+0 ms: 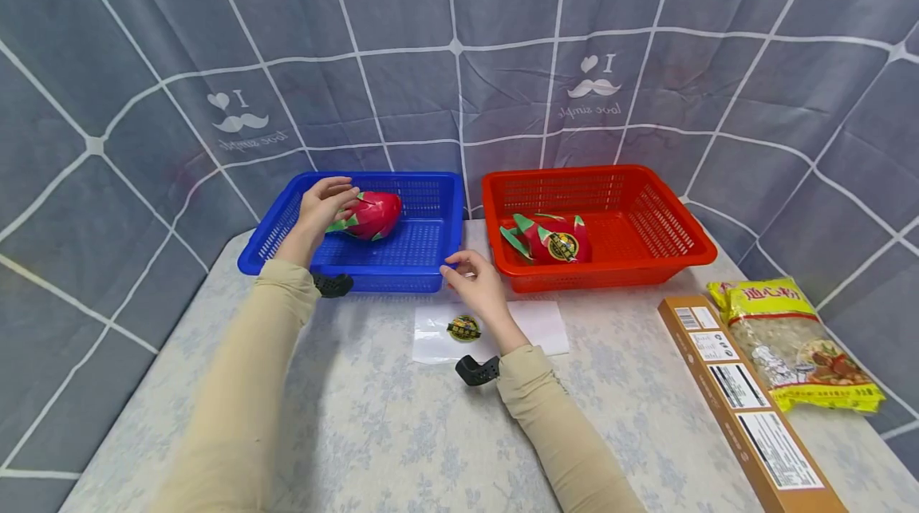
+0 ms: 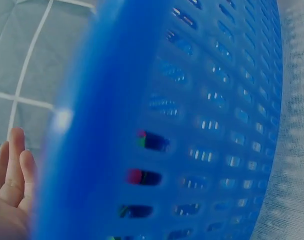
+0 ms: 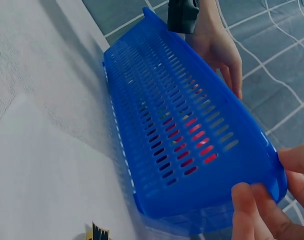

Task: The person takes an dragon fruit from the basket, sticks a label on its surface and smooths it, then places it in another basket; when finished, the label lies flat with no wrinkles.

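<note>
The blue basket (image 1: 424,280) holds a red dragon fruit (image 1: 378,215) with green tips. Over its left part is my left hand (image 1: 319,214), fingers loosely bent beside the fruit's green end; whether they touch it is unclear. In the left wrist view, the fingers (image 2: 14,175) show past the basket's blurred rim (image 2: 106,125). My right hand (image 1: 477,286) pinches the front right corner of the rim, and the right wrist view has its thumb and fingers (image 3: 272,215) around that corner of the basket (image 3: 207,190). Red fruit shows through the slots.
A red basket (image 1: 610,278) with another dragon fruit (image 1: 534,242) stands to the right. In front lies a white sheet (image 1: 431,333) with a round black-and-gold sticker (image 1: 463,328). A long carton (image 1: 747,409) and a yellow food bag (image 1: 797,341) lie at the right. Grey cloth (image 1: 402,18) hangs behind.
</note>
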`<state>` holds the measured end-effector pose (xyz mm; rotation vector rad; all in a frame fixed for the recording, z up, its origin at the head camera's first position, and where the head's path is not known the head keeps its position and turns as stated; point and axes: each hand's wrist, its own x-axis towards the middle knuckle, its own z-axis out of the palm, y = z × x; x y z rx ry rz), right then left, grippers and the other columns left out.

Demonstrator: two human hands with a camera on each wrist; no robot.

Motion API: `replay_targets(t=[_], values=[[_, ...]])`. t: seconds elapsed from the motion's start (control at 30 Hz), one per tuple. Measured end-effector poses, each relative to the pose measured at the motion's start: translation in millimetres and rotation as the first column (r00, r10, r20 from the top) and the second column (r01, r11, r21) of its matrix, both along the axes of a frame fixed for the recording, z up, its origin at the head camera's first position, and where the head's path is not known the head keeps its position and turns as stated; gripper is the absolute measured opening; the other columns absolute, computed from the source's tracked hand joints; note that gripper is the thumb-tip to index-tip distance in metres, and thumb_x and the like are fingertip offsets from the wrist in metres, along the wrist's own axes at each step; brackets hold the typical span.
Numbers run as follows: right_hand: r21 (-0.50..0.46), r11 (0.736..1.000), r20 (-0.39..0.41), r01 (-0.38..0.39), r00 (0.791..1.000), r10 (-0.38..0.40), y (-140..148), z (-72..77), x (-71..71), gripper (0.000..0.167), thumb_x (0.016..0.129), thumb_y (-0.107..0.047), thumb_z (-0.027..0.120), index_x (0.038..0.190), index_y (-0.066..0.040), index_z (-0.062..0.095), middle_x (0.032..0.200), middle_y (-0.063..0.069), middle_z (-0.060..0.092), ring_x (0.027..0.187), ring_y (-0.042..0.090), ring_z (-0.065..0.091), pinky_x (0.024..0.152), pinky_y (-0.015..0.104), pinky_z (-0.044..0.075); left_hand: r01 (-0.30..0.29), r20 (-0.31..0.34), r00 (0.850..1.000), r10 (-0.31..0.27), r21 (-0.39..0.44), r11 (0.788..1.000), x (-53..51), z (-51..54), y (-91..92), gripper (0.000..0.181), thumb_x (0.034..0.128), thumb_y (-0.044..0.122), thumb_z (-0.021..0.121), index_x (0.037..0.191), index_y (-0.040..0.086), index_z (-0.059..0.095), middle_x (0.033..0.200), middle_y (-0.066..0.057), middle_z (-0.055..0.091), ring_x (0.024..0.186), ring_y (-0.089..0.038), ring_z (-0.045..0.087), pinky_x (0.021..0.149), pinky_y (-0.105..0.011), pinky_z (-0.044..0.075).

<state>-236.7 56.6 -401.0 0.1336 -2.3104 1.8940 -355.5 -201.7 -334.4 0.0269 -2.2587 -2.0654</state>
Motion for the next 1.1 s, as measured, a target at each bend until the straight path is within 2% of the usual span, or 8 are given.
replay_targets(t=[0.1,0.23,0.4,0.5,0.77,0.87,0.97,1.1], values=[[-0.017,1.0,0.012,-0.011,1.0,0.011,-0.5,-0.8,-1.3,0.018,0.086,-0.013,0.067,0.101,-0.004,0.063,0.084,0.013,0.066,0.077,0.034,0.066,0.062,0.024,0.052,-0.004,0.008,1.0,0.004,-0.024,1.0,-0.4,-4.1,-1.9,0.031,0.0886,0.014,0.065,0.117,0.011,0.055,0.104,0.003,0.055,0.086,-0.012,0.063,0.095,-0.041,0.044],[-0.035,0.999,0.021,-0.022,1.0,0.023,-0.2,-1.9,-2.0,0.019,0.087,-0.013,0.067,0.102,-0.004,0.062,0.086,0.013,0.066,0.079,0.037,0.066,0.065,0.029,0.054,0.016,0.022,1.0,-0.014,-0.099,0.995,-1.4,-9.8,-4.0,0.041,0.0904,0.015,0.063,0.128,0.004,0.049,0.111,-0.001,0.054,0.088,-0.011,0.062,0.092,-0.037,0.046],[-0.052,0.998,0.023,-0.037,0.999,0.038,-0.4,-1.7,-1.7,0.02,0.087,-0.013,0.066,0.104,-0.003,0.061,0.087,0.015,0.065,0.082,0.042,0.064,0.072,0.044,0.054,0.065,0.059,0.997,-0.056,-0.158,0.985,-2.6,-17.4,-6.5,0.052,0.0914,0.019,0.062,0.136,0.001,0.042,0.131,-0.015,0.048,0.101,-0.019,0.059,0.096,-0.04,0.043],[-0.072,0.996,0.03,-0.049,0.998,0.051,-0.5,-1.5,-1.7,0.02,0.087,-0.012,0.066,0.104,-0.002,0.061,0.087,0.016,0.064,0.083,0.044,0.063,0.075,0.049,0.053,0.077,0.079,0.995,-0.064,-0.167,0.983,-3.0,-20.3,-8.0,0.054,0.091,0.019,0.063,0.137,0.001,0.041,0.137,-0.019,0.044,0.104,-0.021,0.058,0.098,-0.041,0.042],[-0.087,0.993,0.051,-0.074,0.996,0.079,0.7,-3.1,-3.7,0.022,0.088,-0.014,0.066,0.106,-0.002,0.06,0.087,0.015,0.063,0.081,0.039,0.065,0.076,0.046,0.053,0.071,0.133,0.99,-0.045,-0.198,0.978,-4.7,-23.7,-11.0,0.054,0.0904,0.016,0.063,0.137,0.0,0.041,0.139,-0.019,0.042,0.091,-0.01,0.06,0.099,-0.041,0.041],[-0.091,0.992,0.05,-0.085,0.995,0.09,1.4,-3.5,-4.4,0.025,0.088,-0.014,0.067,0.108,-0.001,0.06,0.088,0.016,0.064,0.074,0.029,0.066,0.076,0.045,0.054,0.077,0.157,0.987,-0.042,-0.222,0.972,-5.4,-24.5,-10.9,0.053,0.0906,0.014,0.062,0.137,0.0,0.041,0.139,-0.02,0.042,0.099,-0.018,0.06,0.099,-0.042,0.041],[-0.096,0.991,0.051,-0.095,0.994,0.1,2.3,-1.2,-3.4,0.025,0.088,-0.013,0.066,0.108,0.001,0.06,0.089,0.018,0.064,0.069,0.018,0.064,0.073,0.04,0.055,0.085,0.168,0.985,-0.041,-0.264,0.961,-4.9,-25.1,-10.0,0.049,0.0914,0.011,0.061,0.135,-0.001,0.042,0.138,-0.021,0.043,0.114,-0.027,0.052,0.1,-0.044,0.04],[-0.093,0.991,0.055,-0.094,0.994,0.099,2.5,15.6,8.5,0.023,0.089,-0.008,0.064,0.107,0.005,0.058,0.089,0.023,0.063,0.065,0.012,0.061,0.069,0.033,0.055,0.098,0.179,0.983,-0.042,-0.321,0.942,-4.2,-26.4,-8.5,0.045,0.0917,0.008,0.059,0.133,-0.003,0.044,0.138,-0.023,0.042,0.122,-0.033,0.043,0.1,-0.046,0.039]])
